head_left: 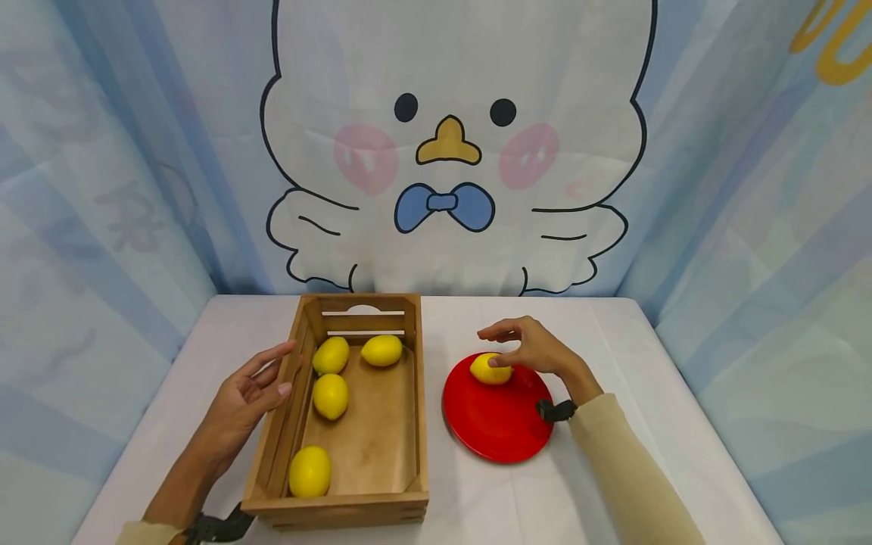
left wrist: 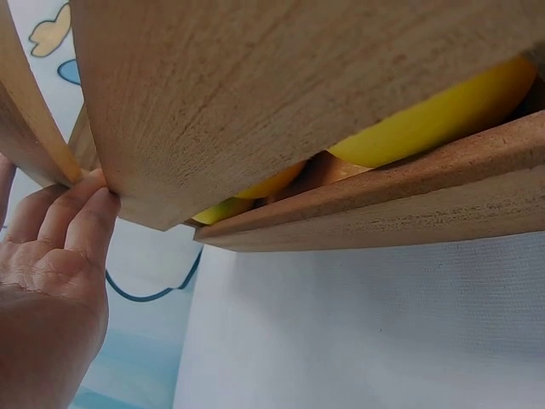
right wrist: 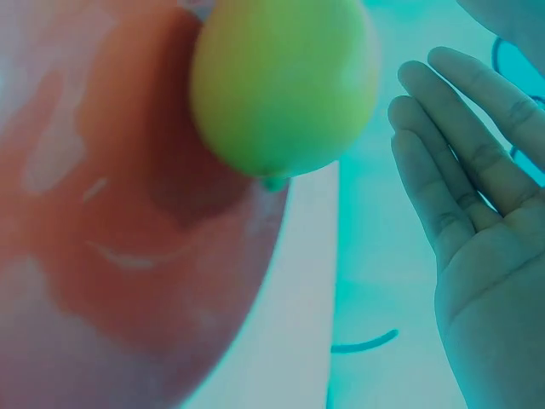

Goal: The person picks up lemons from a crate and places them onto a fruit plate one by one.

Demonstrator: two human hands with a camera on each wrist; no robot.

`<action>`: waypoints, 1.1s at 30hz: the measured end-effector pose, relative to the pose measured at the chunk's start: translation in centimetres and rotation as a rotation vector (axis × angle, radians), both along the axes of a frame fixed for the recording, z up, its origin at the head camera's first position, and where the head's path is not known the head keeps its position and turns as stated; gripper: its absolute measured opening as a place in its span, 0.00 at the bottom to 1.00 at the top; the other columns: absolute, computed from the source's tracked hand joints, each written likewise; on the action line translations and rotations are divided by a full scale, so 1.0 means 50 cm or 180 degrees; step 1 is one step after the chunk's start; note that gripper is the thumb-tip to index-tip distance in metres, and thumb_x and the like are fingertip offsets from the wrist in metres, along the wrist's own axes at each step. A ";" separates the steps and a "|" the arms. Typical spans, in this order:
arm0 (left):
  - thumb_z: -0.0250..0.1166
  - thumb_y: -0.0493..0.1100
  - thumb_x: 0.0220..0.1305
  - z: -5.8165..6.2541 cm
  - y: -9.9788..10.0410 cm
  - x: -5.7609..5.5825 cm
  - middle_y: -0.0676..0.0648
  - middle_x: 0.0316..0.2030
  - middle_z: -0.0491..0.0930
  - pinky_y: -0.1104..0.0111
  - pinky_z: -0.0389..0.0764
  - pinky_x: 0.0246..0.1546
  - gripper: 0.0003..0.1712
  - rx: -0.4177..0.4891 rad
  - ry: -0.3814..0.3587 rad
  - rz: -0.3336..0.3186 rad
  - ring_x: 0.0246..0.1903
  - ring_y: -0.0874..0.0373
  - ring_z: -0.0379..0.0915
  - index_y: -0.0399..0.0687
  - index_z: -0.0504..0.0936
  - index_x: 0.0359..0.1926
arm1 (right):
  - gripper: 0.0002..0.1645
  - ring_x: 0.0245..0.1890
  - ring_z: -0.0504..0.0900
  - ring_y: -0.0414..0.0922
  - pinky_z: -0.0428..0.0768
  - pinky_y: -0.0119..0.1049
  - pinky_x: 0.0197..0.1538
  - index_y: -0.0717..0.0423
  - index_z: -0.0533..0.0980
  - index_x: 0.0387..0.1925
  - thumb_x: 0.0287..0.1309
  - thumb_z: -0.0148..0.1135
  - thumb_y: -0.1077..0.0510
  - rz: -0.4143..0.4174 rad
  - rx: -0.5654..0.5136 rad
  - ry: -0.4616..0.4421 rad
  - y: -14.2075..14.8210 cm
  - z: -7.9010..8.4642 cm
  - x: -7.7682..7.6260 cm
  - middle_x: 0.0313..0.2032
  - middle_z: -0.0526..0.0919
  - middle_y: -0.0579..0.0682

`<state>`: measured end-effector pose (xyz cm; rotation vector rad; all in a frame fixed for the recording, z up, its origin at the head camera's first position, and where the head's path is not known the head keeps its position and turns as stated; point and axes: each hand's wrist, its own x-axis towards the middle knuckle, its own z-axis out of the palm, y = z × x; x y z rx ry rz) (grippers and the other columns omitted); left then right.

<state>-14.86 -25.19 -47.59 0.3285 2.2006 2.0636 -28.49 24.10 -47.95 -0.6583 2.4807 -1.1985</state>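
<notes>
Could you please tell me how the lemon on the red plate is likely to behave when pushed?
The lemon would probably roll, given the rounded sides, though its end nub may make it wobble. It might also slide, since the red plate shows glossy reflections. The smooth, undented skin suggests it would likely keep its shape.

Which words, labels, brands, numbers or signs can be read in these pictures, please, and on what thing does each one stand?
There is no text that I can read with certainty.
Curtain, upper right in the head view: a yellow curved mark, cut off by the picture's edge; perhaps lettering, unreadable.
Lemons, box, red plate: no writing visible.
</notes>
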 end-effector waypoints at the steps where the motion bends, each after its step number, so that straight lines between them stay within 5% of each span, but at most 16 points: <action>1: 0.57 0.37 0.81 0.001 0.000 0.000 0.35 0.85 0.50 0.83 0.73 0.63 0.35 -0.0018 -0.0002 0.0005 0.71 0.80 0.64 0.51 0.59 0.83 | 0.32 0.67 0.78 0.64 0.76 0.65 0.70 0.58 0.81 0.66 0.61 0.78 0.57 -0.0002 -0.0005 0.0019 -0.002 0.004 -0.001 0.65 0.84 0.57; 12: 0.58 0.38 0.81 0.005 0.002 0.000 0.35 0.85 0.49 0.83 0.74 0.62 0.35 -0.0116 0.0005 0.0041 0.71 0.81 0.62 0.51 0.60 0.83 | 0.31 0.64 0.81 0.56 0.77 0.63 0.70 0.49 0.83 0.63 0.57 0.81 0.56 0.0135 -0.0051 0.0324 -0.038 0.071 0.007 0.63 0.86 0.51; 26: 0.57 0.37 0.81 0.007 0.002 0.002 0.37 0.85 0.49 0.84 0.72 0.63 0.35 -0.0076 -0.0011 0.0032 0.74 0.77 0.59 0.51 0.59 0.83 | 0.32 0.62 0.82 0.51 0.77 0.59 0.71 0.54 0.83 0.62 0.56 0.82 0.56 0.0392 -0.0180 0.0635 -0.084 0.151 0.018 0.62 0.87 0.52; 33: 0.58 0.39 0.82 0.006 0.003 0.001 0.38 0.85 0.49 0.84 0.73 0.62 0.35 -0.0102 -0.0038 0.0036 0.71 0.81 0.62 0.53 0.60 0.83 | 0.31 0.62 0.82 0.48 0.76 0.58 0.72 0.47 0.83 0.62 0.56 0.82 0.54 0.0471 -0.0194 0.0729 -0.103 0.180 0.022 0.61 0.87 0.47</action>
